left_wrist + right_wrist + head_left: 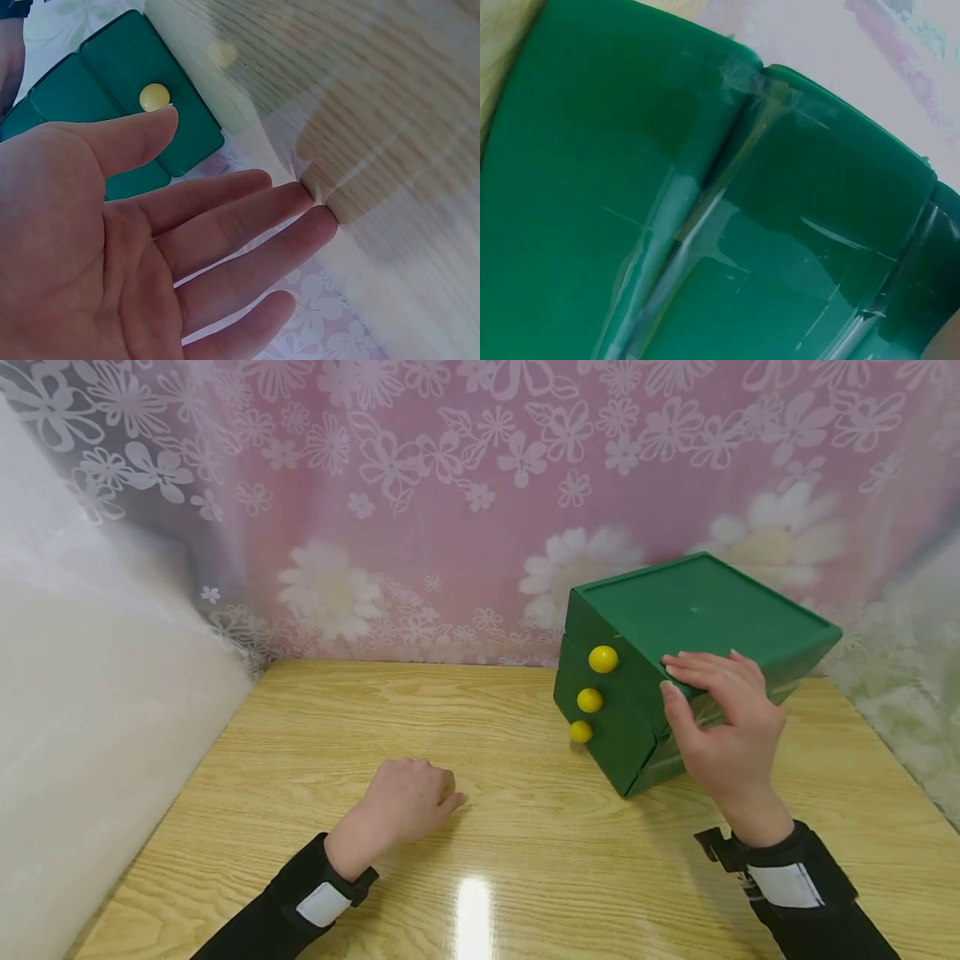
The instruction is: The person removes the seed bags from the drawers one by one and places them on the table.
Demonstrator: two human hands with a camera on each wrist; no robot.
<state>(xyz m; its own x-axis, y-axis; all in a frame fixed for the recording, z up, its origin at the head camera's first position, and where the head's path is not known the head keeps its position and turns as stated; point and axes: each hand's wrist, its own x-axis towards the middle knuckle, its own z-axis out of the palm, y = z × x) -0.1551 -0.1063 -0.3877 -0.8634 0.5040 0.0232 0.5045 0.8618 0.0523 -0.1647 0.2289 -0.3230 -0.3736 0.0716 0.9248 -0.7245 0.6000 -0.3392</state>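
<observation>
A green drawer cabinet [697, 610] with three yellow knobs on its front stands at the table's right side, set at an angle. My right hand [731, 718] rests on its near top edge, fingers laid over the top and thumb by the front corner. In the right wrist view the cabinet's side [802, 172] fills most of the picture, with clear tape across its seams. My left hand [408, 802] is left of the cabinet, apart from it, fingertips low at the wooden table. The left wrist view shows its fingers [232, 232] loosely extended, with nothing held.
The wooden table [322, 718] has light grain and a bright reflection near the front. A pink flowered curtain [435, 527] hangs behind it. Pale fabric [97, 693] hangs along the left side, and more patterned cloth [907, 693] is at the right.
</observation>
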